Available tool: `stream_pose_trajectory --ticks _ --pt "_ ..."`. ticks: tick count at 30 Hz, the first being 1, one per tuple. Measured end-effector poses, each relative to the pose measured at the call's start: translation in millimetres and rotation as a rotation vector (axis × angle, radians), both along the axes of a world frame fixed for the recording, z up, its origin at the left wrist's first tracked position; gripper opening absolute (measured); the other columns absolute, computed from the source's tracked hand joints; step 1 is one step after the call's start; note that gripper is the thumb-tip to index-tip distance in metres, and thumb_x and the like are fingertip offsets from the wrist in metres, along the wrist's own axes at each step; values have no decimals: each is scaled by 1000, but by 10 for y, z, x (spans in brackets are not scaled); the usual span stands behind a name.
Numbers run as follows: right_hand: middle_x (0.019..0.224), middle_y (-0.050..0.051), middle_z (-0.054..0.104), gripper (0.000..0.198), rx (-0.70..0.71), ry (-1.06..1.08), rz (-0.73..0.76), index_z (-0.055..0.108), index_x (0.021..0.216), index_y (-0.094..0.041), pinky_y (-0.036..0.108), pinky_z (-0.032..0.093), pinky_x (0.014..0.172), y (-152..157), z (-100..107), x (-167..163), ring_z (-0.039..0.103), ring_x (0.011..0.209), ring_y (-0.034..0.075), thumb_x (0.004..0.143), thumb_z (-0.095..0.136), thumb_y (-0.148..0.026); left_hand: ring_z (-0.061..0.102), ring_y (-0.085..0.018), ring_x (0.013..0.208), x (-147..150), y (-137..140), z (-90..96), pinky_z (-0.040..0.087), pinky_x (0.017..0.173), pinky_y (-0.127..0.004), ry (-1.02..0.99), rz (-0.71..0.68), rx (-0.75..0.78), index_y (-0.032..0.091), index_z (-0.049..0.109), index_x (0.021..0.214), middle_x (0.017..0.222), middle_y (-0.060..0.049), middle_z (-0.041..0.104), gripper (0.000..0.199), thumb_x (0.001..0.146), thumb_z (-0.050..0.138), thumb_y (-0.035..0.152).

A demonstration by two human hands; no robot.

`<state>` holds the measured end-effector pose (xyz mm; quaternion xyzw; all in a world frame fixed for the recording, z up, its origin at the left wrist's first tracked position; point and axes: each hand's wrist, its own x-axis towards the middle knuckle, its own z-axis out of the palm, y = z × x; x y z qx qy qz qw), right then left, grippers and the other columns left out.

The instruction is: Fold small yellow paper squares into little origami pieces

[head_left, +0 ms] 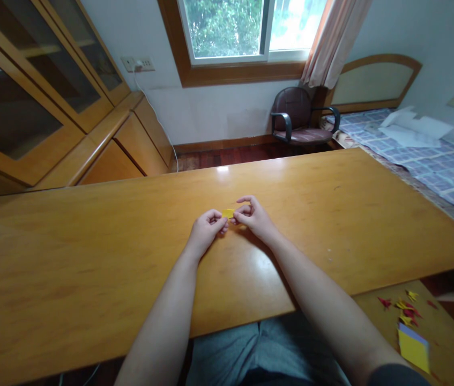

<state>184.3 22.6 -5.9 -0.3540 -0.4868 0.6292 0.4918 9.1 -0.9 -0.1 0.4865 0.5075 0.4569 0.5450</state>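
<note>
A small piece of folded yellow paper [228, 213] is held between my two hands, just above the wooden table [90, 257]. My left hand [206, 230] pinches its left end between thumb and fingers. At the other end, my right hand [254, 219] grips the paper with thumb and fingertips, its index finger raised and bent. The paper's exact folded shape is too small to make out, and the fingertips cover its ends.
On a lower surface at the right lie several red and yellow folded paper figures [406, 306] beside a stack of yellow paper [414, 348]. Beyond the table stand an armchair [297, 115], a bed [431, 155] and a glass-fronted cabinet [56, 134].
</note>
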Motion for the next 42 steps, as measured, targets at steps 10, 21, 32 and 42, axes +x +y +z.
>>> stream_pose_trajectory --ticks 10,21,32,42 --pt "72 -6 67 49 68 -63 6 52 107 -23 28 52 66 10 -1 -17 65 65 13 68 80 -32 60 -12 55 -4 14 -24 47 56 -23 14 26 28 18 56 72 61 1 65 28 73 74 39" --pt "69 -6 65 34 83 -46 -12 52 103 -22 32 53 73 -9 9 -25 67 68 14 73 69 -24 59 -12 55 4 8 -7 47 55 -22 2 27 11 18 55 72 61 1 66 28 72 74 38" --pt "74 -6 62 43 81 -83 6 53 108 -22 28 49 67 6 -20 -32 63 67 12 72 74 -27 59 -12 55 2 3 -7 47 56 -23 32 10 29 18 55 73 61 2 65 28 73 74 39" --pt "67 -9 60 41 33 -64 11 51 102 -22 24 46 61 -14 25 -39 62 59 11 69 76 -26 57 -11 52 0 -20 48 46 53 -23 35 -30 16 18 55 71 62 2 64 28 72 74 38"
